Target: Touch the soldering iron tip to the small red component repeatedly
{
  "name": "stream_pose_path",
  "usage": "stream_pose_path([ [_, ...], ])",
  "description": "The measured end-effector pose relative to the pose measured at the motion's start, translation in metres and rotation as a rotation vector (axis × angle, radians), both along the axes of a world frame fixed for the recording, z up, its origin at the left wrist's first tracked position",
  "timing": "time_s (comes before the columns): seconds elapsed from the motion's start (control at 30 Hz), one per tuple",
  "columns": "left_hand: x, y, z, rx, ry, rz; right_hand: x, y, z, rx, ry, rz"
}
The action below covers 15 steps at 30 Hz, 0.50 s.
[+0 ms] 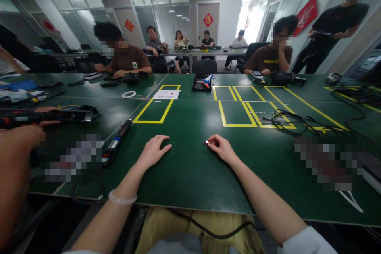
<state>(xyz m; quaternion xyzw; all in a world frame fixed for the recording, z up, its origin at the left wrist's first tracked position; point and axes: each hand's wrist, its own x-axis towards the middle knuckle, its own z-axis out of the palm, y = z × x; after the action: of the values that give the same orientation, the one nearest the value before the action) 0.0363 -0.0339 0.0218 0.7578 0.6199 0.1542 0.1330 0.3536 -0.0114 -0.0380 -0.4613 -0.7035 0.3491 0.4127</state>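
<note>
My left hand (154, 151) rests on or just above the green tabletop (187, 174), fingers apart and thumb stretched out, with nothing in it. A pale bangle (122, 199) circles that wrist. Across from it, my right hand (224, 149) pinches a small red object with a bright, shiny end (206, 143) between thumb and fingertips. Most of this object is hidden by the fingers, so its kind cannot be made out. To the left of my left hand lies a long black tool with silver and blue parts (116, 139).
Yellow tape outlines (238, 125) mark the table. Beyond my hands are a black tray (195, 87) of coloured items, a printed sheet (166, 94) and a tape roll (129, 94). Black cables (282, 121) lie right. A co-worker's arm (18, 147) reaches in from the left.
</note>
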Motion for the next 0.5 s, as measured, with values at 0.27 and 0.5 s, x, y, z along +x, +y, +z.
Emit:
stream_pose_path([
  [0.27, -0.171, -0.021, -0.008, -0.041, 0.512, 0.585, -0.004, -0.001, 0.002, 0.0, -0.001, 0.003],
  [0.5, -0.197, -0.024, -0.01, -0.159, 0.362, 0.451, -0.003, -0.002, 0.002, 0.002, -0.004, 0.002],
])
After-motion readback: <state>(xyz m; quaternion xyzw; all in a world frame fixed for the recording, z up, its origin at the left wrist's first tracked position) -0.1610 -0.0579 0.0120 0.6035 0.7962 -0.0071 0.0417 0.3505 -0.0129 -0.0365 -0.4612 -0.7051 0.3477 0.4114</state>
